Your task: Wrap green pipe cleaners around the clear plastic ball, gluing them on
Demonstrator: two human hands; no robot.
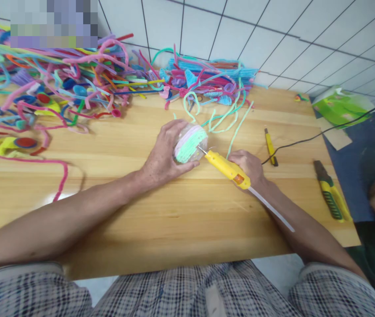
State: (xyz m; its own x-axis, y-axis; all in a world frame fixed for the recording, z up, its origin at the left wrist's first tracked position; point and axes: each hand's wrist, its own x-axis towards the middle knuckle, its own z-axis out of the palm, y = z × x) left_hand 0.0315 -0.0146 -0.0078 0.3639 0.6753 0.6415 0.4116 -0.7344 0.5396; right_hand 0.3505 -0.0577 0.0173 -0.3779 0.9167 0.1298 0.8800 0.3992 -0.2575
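Observation:
In my left hand [164,152] is a small rounded, clear-looking object [191,144] wrapped with rows of mint-green and pale lilac pipe cleaner. My fingers curl round its far side and the thumb lies along the near side. My right hand [248,165] grips a yellow hot glue gun [225,167], its metal nozzle at the right side of the wrapped object; whether it touches the surface I cannot tell. A translucent glue stick [271,209] sticks out of the gun's back end. Loose mint-green pipe cleaners [240,127] lie just beyond my hands.
Tangled pipe cleaners [91,83] cover the table's back left, with blue and pink bundles [213,75] by the tiled wall. To the right lie a yellow utility knife [269,147] and yellow-black pliers [329,191]. A black cord [299,141] crosses there. A green packet [339,105] stands beyond the edge.

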